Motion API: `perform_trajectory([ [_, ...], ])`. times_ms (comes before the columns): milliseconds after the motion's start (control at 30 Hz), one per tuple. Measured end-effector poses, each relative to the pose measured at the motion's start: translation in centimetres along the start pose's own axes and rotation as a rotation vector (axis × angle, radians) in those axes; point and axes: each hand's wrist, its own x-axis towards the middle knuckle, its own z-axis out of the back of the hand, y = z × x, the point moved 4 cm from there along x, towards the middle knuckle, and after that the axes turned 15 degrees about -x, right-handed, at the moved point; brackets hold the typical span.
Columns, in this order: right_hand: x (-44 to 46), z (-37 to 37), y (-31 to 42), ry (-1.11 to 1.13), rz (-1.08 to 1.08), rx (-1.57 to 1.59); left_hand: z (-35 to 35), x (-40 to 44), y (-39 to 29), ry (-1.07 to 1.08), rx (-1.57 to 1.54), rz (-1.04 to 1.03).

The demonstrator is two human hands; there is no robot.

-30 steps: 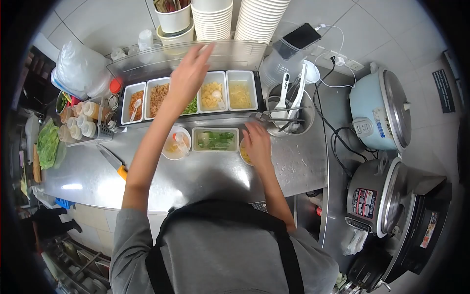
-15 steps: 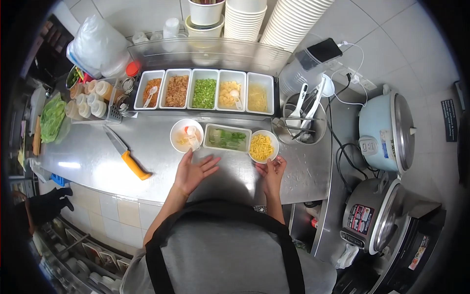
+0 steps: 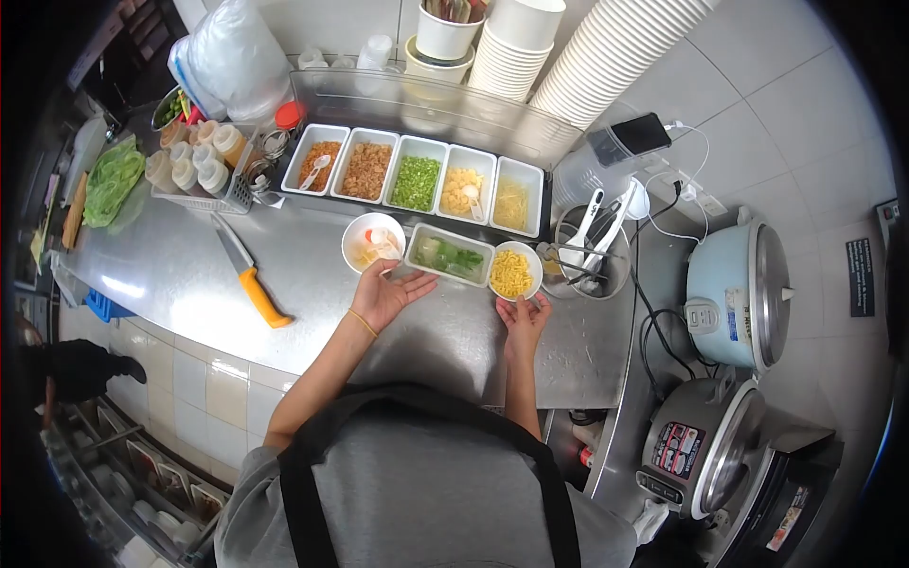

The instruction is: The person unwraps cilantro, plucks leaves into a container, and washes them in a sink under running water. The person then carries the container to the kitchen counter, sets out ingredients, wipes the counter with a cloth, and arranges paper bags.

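My left hand (image 3: 382, 299) is palm up with fingers spread. Its fingertips lie by the near side of a white bowl (image 3: 351, 230) and the near left edge of a pale rectangular tray (image 3: 413, 261). Inside that bowl are pale pieces and a red-orange bit I cannot name; the tray holds green leafy pieces (image 3: 454, 257). On the right, a small white bowl (image 3: 538, 261) contains yellow corn-like bits (image 3: 512, 273). The fingertips of my right hand (image 3: 523, 317) touch its near rim, loosely apart.
Behind stands a row of white containers with chopped toppings (image 3: 415, 180). A knife with an orange handle (image 3: 262, 298) lies left. Sauce bottles (image 3: 210, 170), a pot of utensils (image 3: 606, 275), stacked paper cups (image 3: 615, 57), cords and two cookers (image 3: 739, 293) surround the steel counter (image 3: 426, 346).
The head view has shifted and turned slightly. My left hand has moved right, its fingers now by the tray's near edge. My right hand stays at the corn bowl.
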Motion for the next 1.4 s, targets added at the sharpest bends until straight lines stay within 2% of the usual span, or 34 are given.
perform_trajectory([
  [267, -0.7, -0.3, 1.2, 0.014, -0.046, 0.005, 1.7, 0.6, 0.0, 0.014, 0.001, 0.000],
  [333, 0.6, -0.2, 1.2, 0.045, -0.048, -0.063, 2.5, 0.7, 0.5, 0.005, 0.024, 0.082],
  [433, 1.1, 0.8, 0.7, 0.036, -0.002, -0.215, 1.8, 0.6, 2.2, 0.001, 0.263, -0.048],
  [667, -2.8, 5.8, -0.3, 0.041, 0.046, -0.405, 2.6, 2.2, 4.0, -0.019, 0.259, -0.082],
  [767, -4.9, 7.1, -0.3, 0.045, -0.003, -0.451, 2.7, 3.2, 4.7, -0.014, 0.257, -0.036],
  [833, -5.5, 7.7, -1.0, 0.050, 0.008, -0.433, 2.7, 4.2, 5.2, 0.046, 0.254, 0.034],
  [1133, -6.6, 7.4, -1.1, 0.059, 0.011, -0.417, 2.3, 6.3, 8.1, -0.002, 0.389, 0.081],
  [1233, -6.5, 6.7, -1.4, 0.087, 0.031, -0.426, 1.9, 6.3, 8.8, -0.044, 0.342, 0.127],
  [1400, -6.6, 4.3, -1.4, 0.165, 0.066, -0.402, 3.8, 5.3, 6.0, -0.059, 0.318, 0.110],
])
